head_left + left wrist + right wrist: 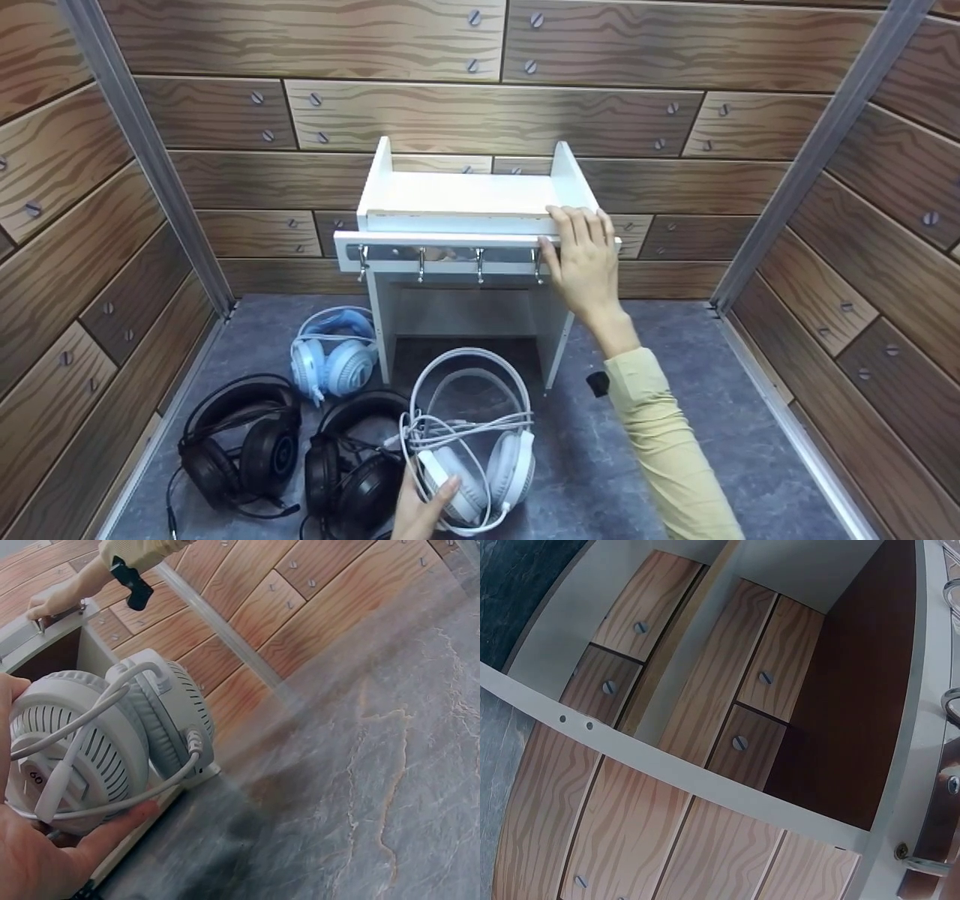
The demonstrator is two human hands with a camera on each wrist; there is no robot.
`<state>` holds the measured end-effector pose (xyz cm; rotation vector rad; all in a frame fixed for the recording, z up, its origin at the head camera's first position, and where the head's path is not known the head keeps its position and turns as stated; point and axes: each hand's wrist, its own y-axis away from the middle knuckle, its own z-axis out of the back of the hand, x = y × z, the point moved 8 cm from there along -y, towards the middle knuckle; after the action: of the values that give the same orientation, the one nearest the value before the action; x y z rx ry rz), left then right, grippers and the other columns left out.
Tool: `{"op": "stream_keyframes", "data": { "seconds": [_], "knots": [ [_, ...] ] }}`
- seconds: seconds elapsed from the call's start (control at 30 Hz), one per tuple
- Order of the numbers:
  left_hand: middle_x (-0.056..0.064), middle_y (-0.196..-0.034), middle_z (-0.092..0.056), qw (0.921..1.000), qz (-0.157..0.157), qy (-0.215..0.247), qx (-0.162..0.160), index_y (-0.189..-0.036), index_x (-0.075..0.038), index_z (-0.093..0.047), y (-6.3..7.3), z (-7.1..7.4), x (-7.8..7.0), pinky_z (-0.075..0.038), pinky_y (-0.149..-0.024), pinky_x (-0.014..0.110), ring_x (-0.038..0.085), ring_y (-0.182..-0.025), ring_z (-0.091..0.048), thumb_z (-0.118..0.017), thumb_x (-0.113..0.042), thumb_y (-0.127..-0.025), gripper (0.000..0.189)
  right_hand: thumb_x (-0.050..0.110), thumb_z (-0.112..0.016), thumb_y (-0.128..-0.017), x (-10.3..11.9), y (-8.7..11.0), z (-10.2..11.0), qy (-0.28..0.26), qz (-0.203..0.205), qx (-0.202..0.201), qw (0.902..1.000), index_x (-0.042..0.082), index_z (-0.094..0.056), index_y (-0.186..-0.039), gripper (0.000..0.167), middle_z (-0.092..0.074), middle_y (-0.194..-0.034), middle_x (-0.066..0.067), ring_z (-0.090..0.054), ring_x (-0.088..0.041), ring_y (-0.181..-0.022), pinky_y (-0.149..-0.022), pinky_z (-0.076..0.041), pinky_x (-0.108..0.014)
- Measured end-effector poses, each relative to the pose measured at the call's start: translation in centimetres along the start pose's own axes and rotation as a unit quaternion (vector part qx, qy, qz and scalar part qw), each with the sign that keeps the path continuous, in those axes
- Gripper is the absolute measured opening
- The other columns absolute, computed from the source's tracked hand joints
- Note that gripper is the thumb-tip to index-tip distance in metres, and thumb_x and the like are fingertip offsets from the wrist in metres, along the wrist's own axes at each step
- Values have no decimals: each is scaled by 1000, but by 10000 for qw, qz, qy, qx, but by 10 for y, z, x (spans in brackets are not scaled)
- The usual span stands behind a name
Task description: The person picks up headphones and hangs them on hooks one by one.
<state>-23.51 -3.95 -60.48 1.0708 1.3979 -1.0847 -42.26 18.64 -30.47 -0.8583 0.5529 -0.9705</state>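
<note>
My left hand [420,508] holds a pair of white headphones [511,469] by one ear cup, in front of a white shelf unit [555,349]. Its headband points up, with the white cable looped around it. In the left wrist view, thumb and fingers lie on either side of the ear cup [71,735]. My right hand [589,274] grips the right end of a white hook rail [450,265] across the unit's front, fingers over the top edge and thumb in front. Several metal hooks [480,264] hang bare along it. The right wrist view shows the unit's side edge [697,780], not the hand.
Light blue headphones [349,367] lie on the grey floor [637,465] left of the unit. Two black headphones, one at far left [270,454] and one nearer the middle [371,487], lie closer. Wood-patterned walls [420,112] with metal corner strips [795,142] enclose the space.
</note>
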Motion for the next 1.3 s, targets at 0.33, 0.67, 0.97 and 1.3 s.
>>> {"op": "stream_keyframes", "data": {
  "seconds": [0.33,0.67,0.97,1.3],
  "knots": [
    [18,-118,-61,9999,-10,107,2,-138,9,-43,1,4,-7,-51,-87,25,18,-99,-60,-74,-12,-81,69,40,-44,-107,0,1,0,31,-14,83,10000,10,-51,-141,46,-56,-130,-12,-45,-31,-125,-119,-22,-47],
    [21,-122,-60,9998,14,-189,-68,-140,9,-44,3,13,-19,-49,-90,25,23,-104,-58,-75,-15,-80,72,39,-44,-107,-1,0,0,17,-1,28,10000,10,-51,-141,46,-56,-129,-11,-46,-31,-124,-119,-23,-48],
    [18,-119,-64,9984,-43,-524,-185,-137,7,-48,0,24,-28,-48,-91,25,22,-104,-59,-74,-17,-81,66,40,-43,-107,-1,0,0,36,-13,98,9999,10,-50,-142,46,-55,-130,-12,-45,-32,-125,-119,-22,-48],
    [22,-125,-62,9980,-175,-569,-231,-139,8,-47,-2,37,-39,-47,-94,24,22,-108,-58,-72,-16,-82,66,40,-42,-107,0,0,-1,42,-5,137,9999,9,-50,-142,47,-55,-130,-12,-45,-32,-124,-119,-22,-48]
  ]
}}
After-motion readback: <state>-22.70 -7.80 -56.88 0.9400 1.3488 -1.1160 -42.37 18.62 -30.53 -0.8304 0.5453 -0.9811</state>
